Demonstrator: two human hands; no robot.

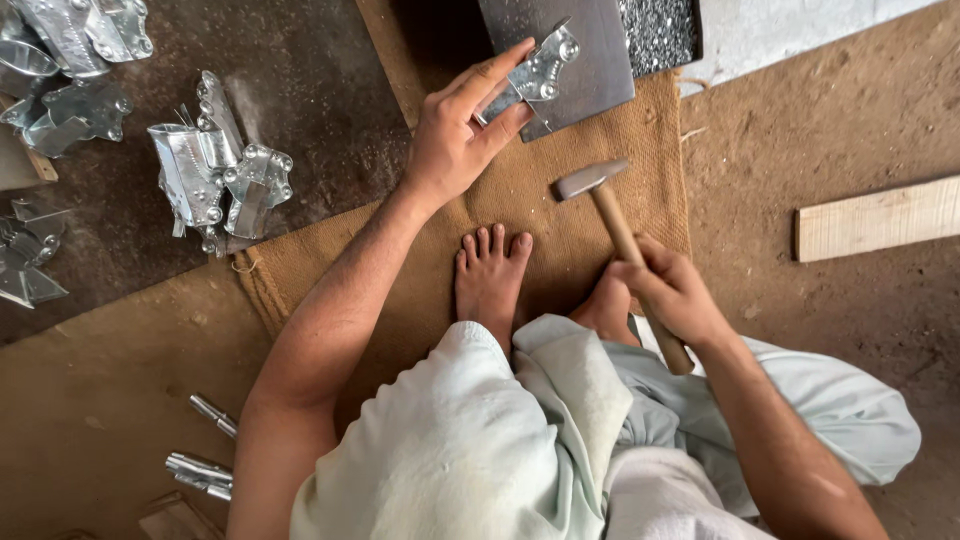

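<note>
- the left hand (pixel 455 135) pinches a small shiny riveted metal bracket (pixel 535 75) between thumb and fingers, holding it flat against a dark steel plate (pixel 590 55) that lies on the burlap mat (pixel 560 215).
- the right hand (pixel 675 290) is closed around the pale wooden handle of a hammer (pixel 620 235); its grey metal head hangs raised, just short of the plate and apart from the bracket.
- judging by this, the piece in hand is mid-work: positioned, with the hammer not in contact.
- to the left, a heap of similar bright folded pieces (pixel 215 170) rests on the dark dusty floor, and more (pixel 65 70) lie at the upper left corner; whether they are finished cannot be told.
- a tray of tiny glittering bits (pixel 660 30) sits just behind the plate.
- the metal is thin, pressed and reflective with round rivet heads; the burlap is coarse and fraying; a bare foot (pixel 490 280) rests on it, and a plain wood strip (pixel 880 215) lies well apart on the earth.
</note>
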